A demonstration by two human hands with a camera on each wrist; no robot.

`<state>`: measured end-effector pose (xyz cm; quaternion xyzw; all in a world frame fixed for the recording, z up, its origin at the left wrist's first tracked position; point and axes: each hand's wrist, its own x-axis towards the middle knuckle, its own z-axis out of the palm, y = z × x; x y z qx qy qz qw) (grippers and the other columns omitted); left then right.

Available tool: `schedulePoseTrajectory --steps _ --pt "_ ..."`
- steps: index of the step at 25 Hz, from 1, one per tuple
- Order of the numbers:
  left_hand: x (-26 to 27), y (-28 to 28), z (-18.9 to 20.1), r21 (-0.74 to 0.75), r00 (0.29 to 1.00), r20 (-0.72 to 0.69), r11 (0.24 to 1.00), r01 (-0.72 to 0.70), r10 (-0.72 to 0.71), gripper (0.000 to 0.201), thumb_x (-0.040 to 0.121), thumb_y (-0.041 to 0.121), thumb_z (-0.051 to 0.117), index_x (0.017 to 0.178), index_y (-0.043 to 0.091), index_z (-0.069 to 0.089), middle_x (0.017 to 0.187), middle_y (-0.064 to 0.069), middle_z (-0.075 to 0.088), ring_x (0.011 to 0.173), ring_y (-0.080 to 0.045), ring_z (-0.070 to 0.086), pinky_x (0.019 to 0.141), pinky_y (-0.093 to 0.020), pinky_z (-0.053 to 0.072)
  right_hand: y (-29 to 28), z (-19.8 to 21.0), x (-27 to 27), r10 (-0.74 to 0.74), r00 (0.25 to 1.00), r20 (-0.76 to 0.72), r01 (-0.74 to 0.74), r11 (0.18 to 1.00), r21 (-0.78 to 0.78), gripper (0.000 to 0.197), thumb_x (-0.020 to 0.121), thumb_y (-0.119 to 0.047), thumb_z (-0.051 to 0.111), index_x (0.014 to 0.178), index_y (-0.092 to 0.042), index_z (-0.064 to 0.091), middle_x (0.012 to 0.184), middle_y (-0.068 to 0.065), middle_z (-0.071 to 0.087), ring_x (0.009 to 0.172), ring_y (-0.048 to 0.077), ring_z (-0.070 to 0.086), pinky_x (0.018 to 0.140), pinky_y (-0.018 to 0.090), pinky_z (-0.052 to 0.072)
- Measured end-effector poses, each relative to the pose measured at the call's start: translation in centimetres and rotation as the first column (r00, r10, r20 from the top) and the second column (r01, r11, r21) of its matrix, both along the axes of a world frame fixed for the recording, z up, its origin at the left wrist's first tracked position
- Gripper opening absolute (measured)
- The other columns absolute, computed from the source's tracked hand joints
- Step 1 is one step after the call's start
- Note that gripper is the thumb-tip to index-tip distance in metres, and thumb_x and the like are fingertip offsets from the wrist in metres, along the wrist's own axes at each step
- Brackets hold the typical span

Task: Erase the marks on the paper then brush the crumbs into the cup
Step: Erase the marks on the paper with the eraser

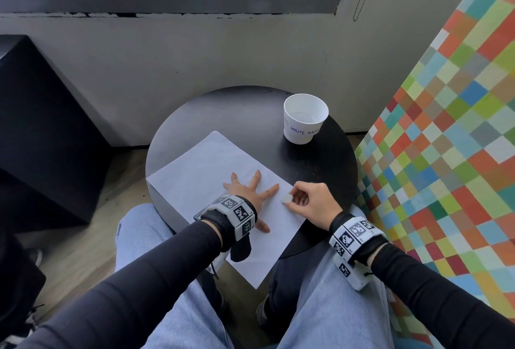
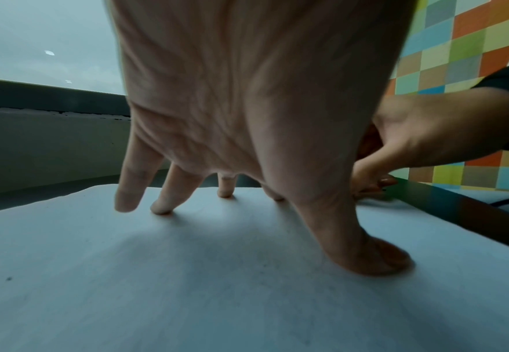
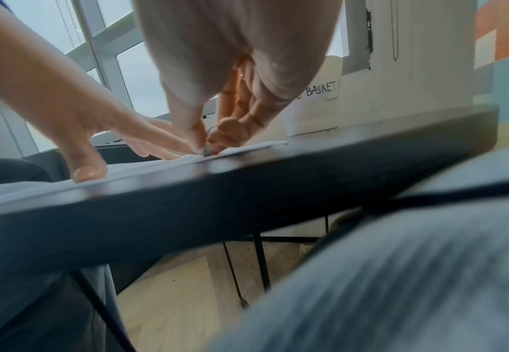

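Pinching a small round white eraser (image 1: pixel 286 198), right hand (image 1: pixel 312 203) works the sheet of paper's (image 1: pixel 200 170) right edge; left hand (image 1: pixel 245 189) splayed flat, pinning it to round black desk (image 1: pixel 250 114). Paper thin, slides, creases easily: hold near the rubbing. Cup (image 1: pixel 305 118) far right.

Left wrist: fingertips (image 2: pixel 161 209) on paper.

Right wrist: eraser (image 3: pixel 209 148) on paper, near desk rim.

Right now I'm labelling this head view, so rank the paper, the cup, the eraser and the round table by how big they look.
1. round table
2. paper
3. cup
4. eraser, pinched in the right hand

The cup stands farther from the camera, so it may look somewhat smaller than it is.
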<state>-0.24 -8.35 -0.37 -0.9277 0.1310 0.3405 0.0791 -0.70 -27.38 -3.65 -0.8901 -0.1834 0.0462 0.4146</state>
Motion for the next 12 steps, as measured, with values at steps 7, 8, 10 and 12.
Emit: schedulePoseTrajectory --steps 7,8,10,12 --pt "0.14 0.21 -0.42 -0.008 1.000 -0.006 1.000 -0.010 0.010 0.112 0.075 0.072 0.066 0.147 0.054 -0.019 0.161 0.000 -0.027 0.140 -0.061 -0.011 0.112 -0.066 0.020 0.38 -0.17 0.05 0.017 1.000 0.012 -0.017 1.000 0.000 0.016 0.075 -0.018 0.079 0.078 -0.009 0.066 0.061 -0.001 0.061 0.055 0.007 0.053 0.058 0.016 0.043" --pt "0.11 0.27 -0.39 -0.011 1.000 -0.009 1.000 -0.012 0.012 0.112 0.075 0.072 0.066 0.147 0.054 -0.018 0.161 0.000 -0.027 0.140 -0.062 -0.011 0.112 -0.066 0.020 0.46 -0.15 -0.09 0.064 0.998 -0.005 -0.064 0.998 -0.001 0.016 0.074 -0.017 0.080 0.078 -0.008 0.066 0.061 -0.001 0.061 0.055 0.007 0.054 0.058 0.015 0.043" --pt "0.04 0.31 -0.34 -0.013 1.000 -0.010 1.000 -0.009 0.009 0.111 0.076 0.072 0.065 0.148 0.053 -0.018 0.161 -0.001 -0.027 0.139 -0.063 -0.011 0.112 -0.066 0.020 0.69 -0.21 -0.55 0.159 0.987 -0.040 -0.159 0.987 -0.005 0.017 0.074 -0.017 0.081 0.078 -0.008 0.068 0.061 -0.002 0.061 0.054 0.006 0.054 0.058 0.013 0.044" --pt "0.11 0.33 -0.37 -0.022 1.000 -0.005 1.000 -0.010 0.010 0.111 0.076 0.072 0.066 0.148 0.054 -0.017 0.161 0.000 -0.026 0.140 -0.062 -0.011 0.113 -0.066 0.020 0.66 -0.23 -0.20 0.062 0.998 0.015 -0.062 0.998 -0.010 0.016 0.074 -0.018 0.080 0.077 -0.008 0.068 0.061 -0.001 0.061 0.055 0.007 0.054 0.058 0.015 0.044"
